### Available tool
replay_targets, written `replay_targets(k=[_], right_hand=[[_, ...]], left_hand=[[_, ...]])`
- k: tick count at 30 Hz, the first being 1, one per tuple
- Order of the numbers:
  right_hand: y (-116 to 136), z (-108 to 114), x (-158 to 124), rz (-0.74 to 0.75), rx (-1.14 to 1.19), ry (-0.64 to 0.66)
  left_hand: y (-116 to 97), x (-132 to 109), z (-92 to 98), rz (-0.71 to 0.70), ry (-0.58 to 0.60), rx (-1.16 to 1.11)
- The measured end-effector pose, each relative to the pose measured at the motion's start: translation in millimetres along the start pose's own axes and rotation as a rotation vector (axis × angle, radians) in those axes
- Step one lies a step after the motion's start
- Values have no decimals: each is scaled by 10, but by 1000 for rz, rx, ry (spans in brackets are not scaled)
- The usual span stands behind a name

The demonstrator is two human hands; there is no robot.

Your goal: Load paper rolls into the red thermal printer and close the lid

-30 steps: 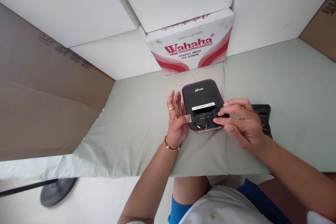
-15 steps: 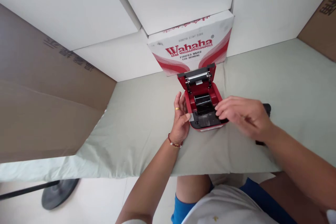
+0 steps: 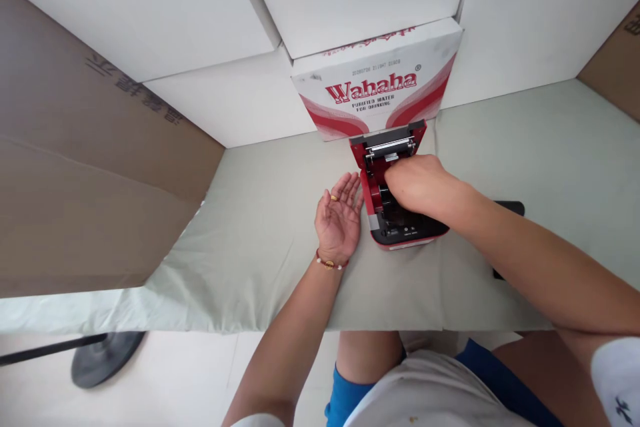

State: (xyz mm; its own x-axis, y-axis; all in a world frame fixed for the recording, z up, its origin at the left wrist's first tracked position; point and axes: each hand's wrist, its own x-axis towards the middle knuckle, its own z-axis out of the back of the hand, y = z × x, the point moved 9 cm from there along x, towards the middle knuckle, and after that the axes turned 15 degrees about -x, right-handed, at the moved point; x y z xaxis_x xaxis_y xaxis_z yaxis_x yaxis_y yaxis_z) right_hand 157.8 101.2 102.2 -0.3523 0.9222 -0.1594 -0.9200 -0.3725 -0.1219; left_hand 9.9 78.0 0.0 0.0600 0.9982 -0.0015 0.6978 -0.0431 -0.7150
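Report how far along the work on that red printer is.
Done: the lid of the printer stands open. In hand: the right hand reaches inside it, fingers hidden; the left hand lies open, palm up, beside it. Left: the lid is not shut.

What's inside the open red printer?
The right hand reaches into the red printer, covering its compartment. A metal roller shows on the raised lid; what lies beneath the hand is hidden.

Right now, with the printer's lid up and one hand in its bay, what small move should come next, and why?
Probably steady the printer with the left hand before the right hand pulls anything upward. The lid stands open, the right hand reaches into the bay with fingertips hidden, and the left hand lies open beside the printer, not gripping it.
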Motion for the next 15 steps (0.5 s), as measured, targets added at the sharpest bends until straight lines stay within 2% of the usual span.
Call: replay_targets(k=[5,10,13,15], right_hand=[[-96,31,-100,-123,-17,45],[-85,189,-392,-141,56,0],[-245,332,-726,-132,263,-70],[-518,379,-998,-171,481,-129]], left_hand=[[23,14,67,31,-63,-104],[22,-3,54,48,-141,-222],[-2,-31,40,52,-182,-252],[-24,-54,36,56,-200,-248]])
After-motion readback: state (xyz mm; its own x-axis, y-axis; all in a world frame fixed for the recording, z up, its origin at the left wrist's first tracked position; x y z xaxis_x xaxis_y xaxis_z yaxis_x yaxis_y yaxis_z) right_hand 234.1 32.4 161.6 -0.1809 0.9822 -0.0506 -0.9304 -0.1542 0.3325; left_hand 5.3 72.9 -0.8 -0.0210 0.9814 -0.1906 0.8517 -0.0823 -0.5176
